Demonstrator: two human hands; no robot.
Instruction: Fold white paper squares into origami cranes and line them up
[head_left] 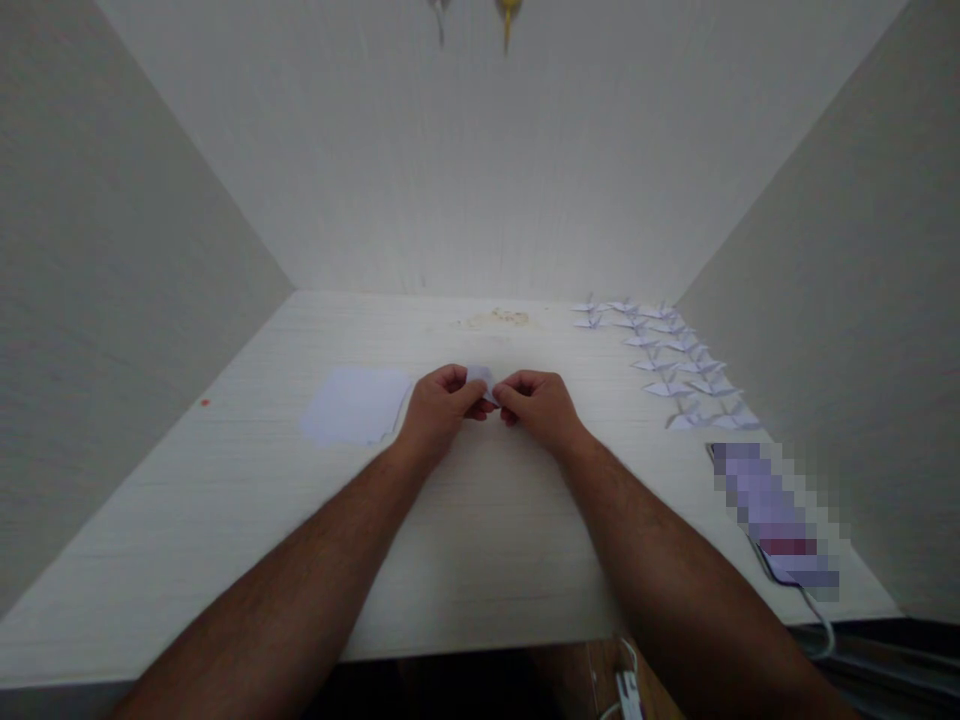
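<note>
A small folded piece of white paper [478,375] is held between both hands, just above the middle of the white table. My left hand [444,400] pinches its left part between thumb and fingers. From the other side, my right hand [536,402] grips the paper's right edge with thumb and fingertips. The fingers hide part of the folds, so its exact shape cannot be made out. Left of my left hand lies a stack of white paper sheets [356,405]. Several folded paper cranes [671,385] stand in rows at the table's right rear.
A phone-like device [772,515], its screen pixelated, lies at the right with a white cable [825,630] running over the front edge. Walls enclose the white table [480,560] at the back and both sides. A small red spot [205,402] is at the left; below the table shows a power strip [628,692].
</note>
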